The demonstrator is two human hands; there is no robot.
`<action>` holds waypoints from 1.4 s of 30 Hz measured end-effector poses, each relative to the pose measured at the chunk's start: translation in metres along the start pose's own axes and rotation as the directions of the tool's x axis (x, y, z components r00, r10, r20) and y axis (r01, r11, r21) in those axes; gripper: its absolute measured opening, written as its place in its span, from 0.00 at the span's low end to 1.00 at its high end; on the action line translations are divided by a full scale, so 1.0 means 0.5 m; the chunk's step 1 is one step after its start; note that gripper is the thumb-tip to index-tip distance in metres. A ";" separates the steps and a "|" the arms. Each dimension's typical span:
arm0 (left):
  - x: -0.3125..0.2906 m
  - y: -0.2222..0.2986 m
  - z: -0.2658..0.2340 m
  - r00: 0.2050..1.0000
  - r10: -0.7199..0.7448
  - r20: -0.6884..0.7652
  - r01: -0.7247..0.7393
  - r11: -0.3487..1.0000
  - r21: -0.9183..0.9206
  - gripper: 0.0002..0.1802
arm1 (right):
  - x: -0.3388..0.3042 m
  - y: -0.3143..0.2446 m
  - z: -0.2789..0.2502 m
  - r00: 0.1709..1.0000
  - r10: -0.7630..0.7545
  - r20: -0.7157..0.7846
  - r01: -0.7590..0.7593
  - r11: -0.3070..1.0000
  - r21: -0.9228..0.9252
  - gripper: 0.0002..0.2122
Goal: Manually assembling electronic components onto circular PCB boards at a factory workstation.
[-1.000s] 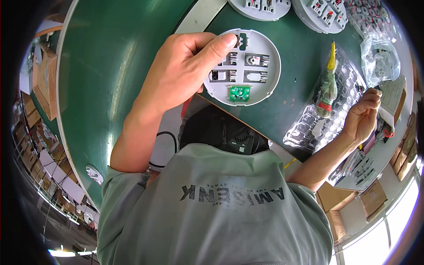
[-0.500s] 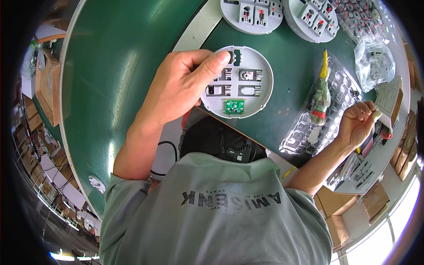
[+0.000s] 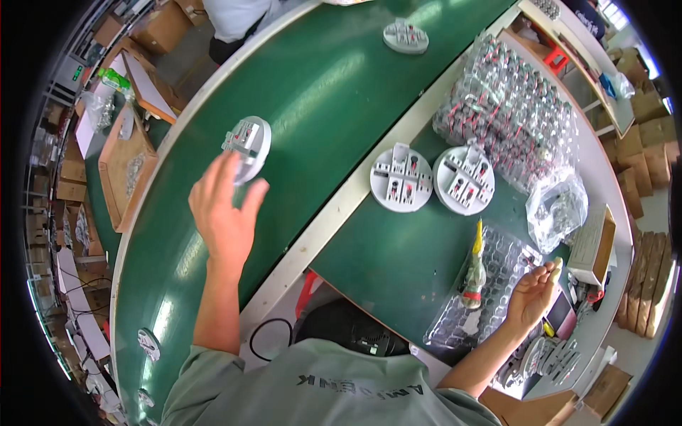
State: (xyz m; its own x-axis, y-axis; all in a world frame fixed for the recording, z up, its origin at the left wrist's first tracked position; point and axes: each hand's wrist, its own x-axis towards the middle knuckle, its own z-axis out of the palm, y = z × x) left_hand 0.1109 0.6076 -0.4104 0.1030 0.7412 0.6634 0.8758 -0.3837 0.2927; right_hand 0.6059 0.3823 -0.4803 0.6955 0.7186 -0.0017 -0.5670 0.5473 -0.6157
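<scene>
My left hand (image 3: 226, 213) reaches over the green belt on the left, its thumb and fingers spread. Its fingertips overlap the near edge of a round grey plastic base (image 3: 250, 150) with raised compartments; whether they touch it is hard to tell. My right hand (image 3: 533, 295) is raised on the right with its fingers closed and a pale yellowish tip at thumb and forefinger. Anything in that pinch is too small to make out. Near it, a screwdriver (image 3: 474, 273) with a yellow tip and wrapped handle lies on a clear blister tray (image 3: 444, 316).
Two round bases (image 3: 401, 177) (image 3: 464, 180) with red parts lie side by side beyond the screwdriver. Bagged small parts (image 3: 511, 106) are piled at the far right. More bases sit on the belt, one far off (image 3: 406, 37) and one near left (image 3: 148, 344). An open carton (image 3: 593, 245) stands right.
My left hand has moved left from over the worktable to the belt; the round base it gripped is now at its spread fingers. The view has shifted. My right hand stays pinched.
</scene>
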 end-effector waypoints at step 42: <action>-0.198 0.223 0.082 0.920 -0.103 0.378 0.279 0.850 -0.446 0.10 | -0.075 0.064 0.185 0.800 -0.593 0.092 0.307 0.272 -0.912 0.04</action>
State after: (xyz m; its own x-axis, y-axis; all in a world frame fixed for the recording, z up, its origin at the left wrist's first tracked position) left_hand 0.2179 0.5140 -0.4717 0.1829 0.9298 0.3195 0.5632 -0.3655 0.7411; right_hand 0.5208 0.4127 -0.4271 0.8517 0.2904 0.4363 0.4619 -0.0226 -0.8866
